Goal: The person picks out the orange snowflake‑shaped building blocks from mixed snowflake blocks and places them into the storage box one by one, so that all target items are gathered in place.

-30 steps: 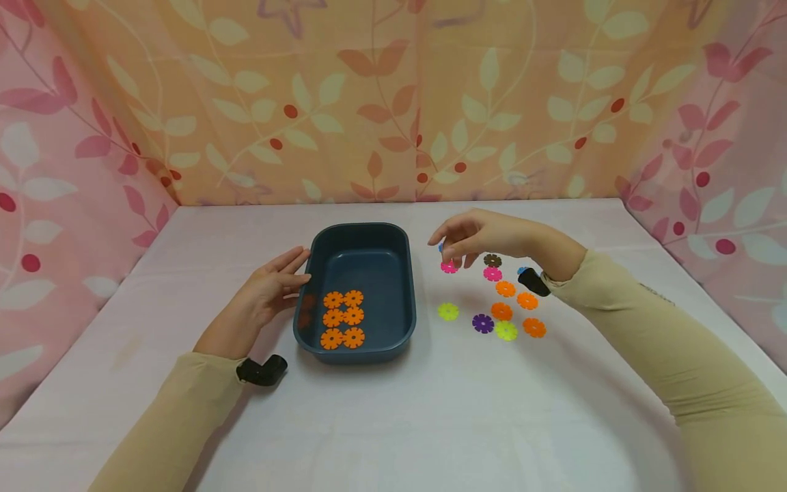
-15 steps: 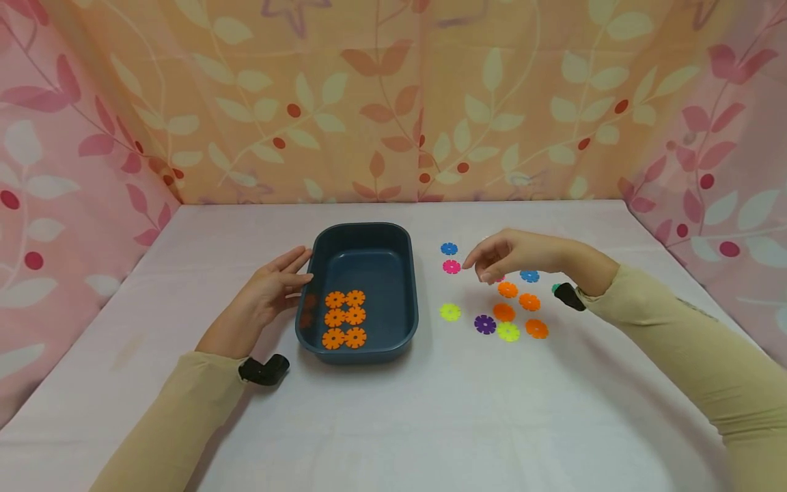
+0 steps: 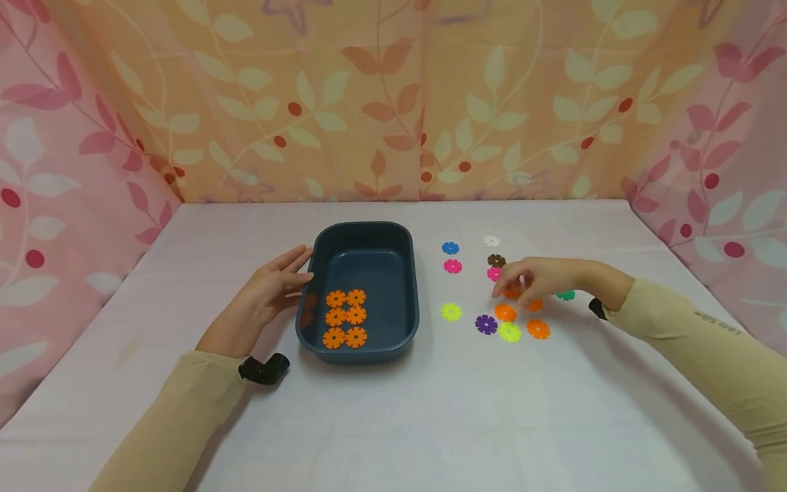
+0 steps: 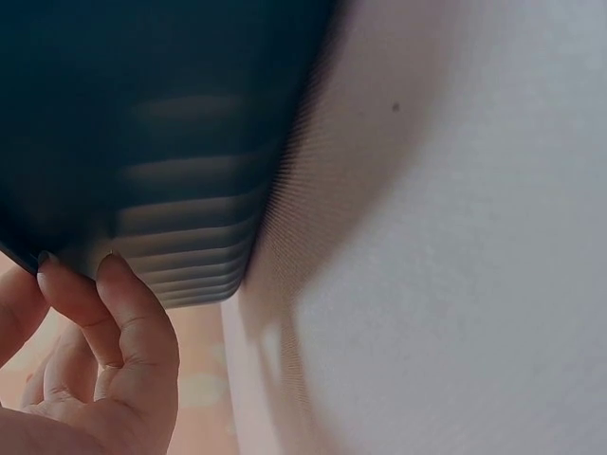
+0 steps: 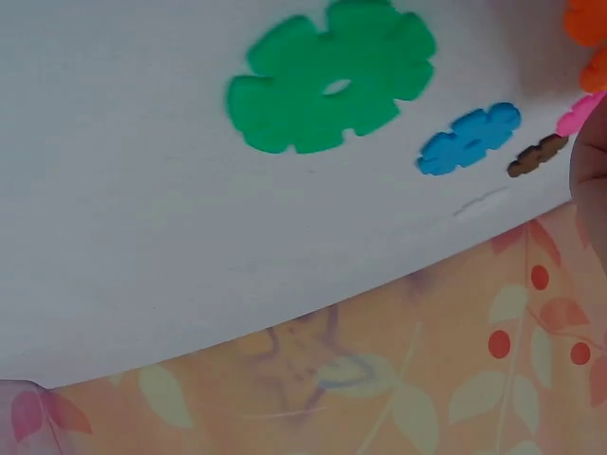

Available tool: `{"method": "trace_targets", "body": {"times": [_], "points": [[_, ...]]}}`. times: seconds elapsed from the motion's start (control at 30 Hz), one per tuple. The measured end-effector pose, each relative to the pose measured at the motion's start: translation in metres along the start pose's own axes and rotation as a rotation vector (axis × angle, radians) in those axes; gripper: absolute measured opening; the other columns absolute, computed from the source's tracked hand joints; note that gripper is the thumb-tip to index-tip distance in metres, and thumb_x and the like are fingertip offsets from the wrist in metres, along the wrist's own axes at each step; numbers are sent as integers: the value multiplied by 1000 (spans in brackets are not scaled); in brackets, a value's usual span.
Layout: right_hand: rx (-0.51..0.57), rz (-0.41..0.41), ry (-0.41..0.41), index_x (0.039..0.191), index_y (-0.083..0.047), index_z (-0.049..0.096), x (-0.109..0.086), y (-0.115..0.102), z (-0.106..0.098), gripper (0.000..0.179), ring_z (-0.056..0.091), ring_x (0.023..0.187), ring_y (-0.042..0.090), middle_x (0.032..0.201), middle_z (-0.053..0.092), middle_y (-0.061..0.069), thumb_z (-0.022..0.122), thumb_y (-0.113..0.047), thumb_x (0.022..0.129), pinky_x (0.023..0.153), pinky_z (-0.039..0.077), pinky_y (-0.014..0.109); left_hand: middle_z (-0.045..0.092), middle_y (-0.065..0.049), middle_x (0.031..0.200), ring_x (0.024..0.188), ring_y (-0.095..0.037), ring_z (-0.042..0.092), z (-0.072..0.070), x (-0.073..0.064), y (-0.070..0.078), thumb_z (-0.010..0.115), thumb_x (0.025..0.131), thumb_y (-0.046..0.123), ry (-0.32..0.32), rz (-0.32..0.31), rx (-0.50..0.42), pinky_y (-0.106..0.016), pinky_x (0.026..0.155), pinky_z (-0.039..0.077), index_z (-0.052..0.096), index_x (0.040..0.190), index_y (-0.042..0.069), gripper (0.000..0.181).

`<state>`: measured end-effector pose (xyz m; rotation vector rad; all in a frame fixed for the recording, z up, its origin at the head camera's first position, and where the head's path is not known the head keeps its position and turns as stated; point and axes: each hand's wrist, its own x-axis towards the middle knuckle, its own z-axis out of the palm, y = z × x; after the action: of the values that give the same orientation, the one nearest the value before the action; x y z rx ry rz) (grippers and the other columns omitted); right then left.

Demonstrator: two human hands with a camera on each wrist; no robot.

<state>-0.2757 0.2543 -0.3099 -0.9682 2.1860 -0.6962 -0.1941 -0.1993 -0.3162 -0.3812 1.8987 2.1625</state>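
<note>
My left hand [image 3: 270, 294] is at the left side of a dark blue rectangular tray [image 3: 413, 301], fingertips touching its outer wall; the left wrist view shows them close up against the tray wall [image 4: 190, 218]. Several orange notched plastic discs [image 3: 335, 317] lie in pairs at the tray's near left. My right hand [image 3: 541, 279] hovers over the loose discs right of the tray, thumb and fingers bent and apart. Below its fingertips are orange discs [image 3: 505, 313], some partly hidden by the hand. Only a bit of the right hand [image 5: 593, 175] enters the right wrist view.
Around the right hand lie purple [image 3: 486, 324], yellow-green [image 3: 451, 312], pink [image 3: 452, 266], blue [image 3: 451, 248], brown [image 3: 496, 260] and white discs [image 3: 492, 241]. A green disc [image 5: 332, 81] is nearest the right wrist camera. Patterned cloth [image 3: 381, 102] walls the table's back and sides.
My right hand has moved right and nearer, from over the pink and blue discs to over the orange ones, uncovering the white and brown discs. The left hand and tray stay put.
</note>
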Motion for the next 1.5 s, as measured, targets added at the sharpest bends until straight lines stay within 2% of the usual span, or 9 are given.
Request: {"method": "trace_targets", "body": {"times": [0.27, 0.5, 0.67, 0.9, 1.17, 1.3, 1.4, 1.5], "points": [[17, -47, -4, 111, -12, 71, 4, 17, 11, 32, 42, 99, 26, 105, 55, 6, 80, -17, 80, 79, 39, 30, 27, 3, 157, 76, -10, 55, 1, -1, 0, 53, 96, -2, 3, 7, 8, -30, 80, 41, 23, 156, 17, 69], [-33, -88, 36, 107, -12, 71, 6, 22, 15, 30, 41, 95, 25, 96, 51, 4, 80, -18, 80, 78, 37, 29, 26, 3, 157, 76, -10, 56, 1, -1, 0, 54, 96, -2, -1, 10, 6, -30, 79, 42, 23, 156, 17, 70], [-42, -75, 42, 105, -13, 69, 7, 22, 16, 29, 40, 95, 25, 95, 50, 3, 80, -19, 80, 80, 37, 29, 26, 3, 157, 76, -9, 56, 0, -1, 0, 54, 96, -2, 0, 11, 8, -29, 78, 43, 23, 156, 17, 70], [-14, -42, 54, 101, -11, 63, 5, 21, 18, 27, 46, 95, 25, 98, 56, 3, 79, -11, 80, 82, 43, 28, 25, 3, 157, 76, -9, 56, 2, -2, 0, 54, 96, -2, -5, 12, 9, -30, 80, 43, 22, 156, 18, 71], [-21, 0, 85, 91, -12, 59, 1, 10, 20, 21, 51, 82, 21, 82, 55, 0, 78, -11, 82, 71, 44, 27, 26, 3, 157, 73, -10, 55, 1, -2, 1, 54, 96, -2, -4, 10, -1, -29, 79, 43, 23, 156, 17, 70], [50, 3, 77, 96, -7, 65, -1, 6, 19, 15, 51, 76, 19, 81, 58, 3, 75, -9, 84, 64, 43, 23, 26, 3, 157, 73, -10, 55, 1, -2, 1, 53, 96, -2, -5, 3, -9, -31, 82, 42, 23, 156, 17, 70], [101, -7, 80, 106, -3, 69, -3, 6, 18, 20, 53, 80, 19, 87, 62, 5, 71, -8, 87, 67, 45, 23, 27, 3, 157, 74, -11, 55, 2, -3, 1, 53, 96, -2, 0, 0, -10, -31, 82, 42, 23, 156, 17, 70], [145, -29, 120, 114, 2, 69, -4, 3, 16, 27, 54, 83, 18, 91, 65, 3, 70, -5, 88, 72, 47, 24, 27, 3, 157, 74, -11, 55, 2, -3, 1, 53, 96, -2, 0, 2, -7, -31, 82, 42, 23, 156, 17, 70]]}}
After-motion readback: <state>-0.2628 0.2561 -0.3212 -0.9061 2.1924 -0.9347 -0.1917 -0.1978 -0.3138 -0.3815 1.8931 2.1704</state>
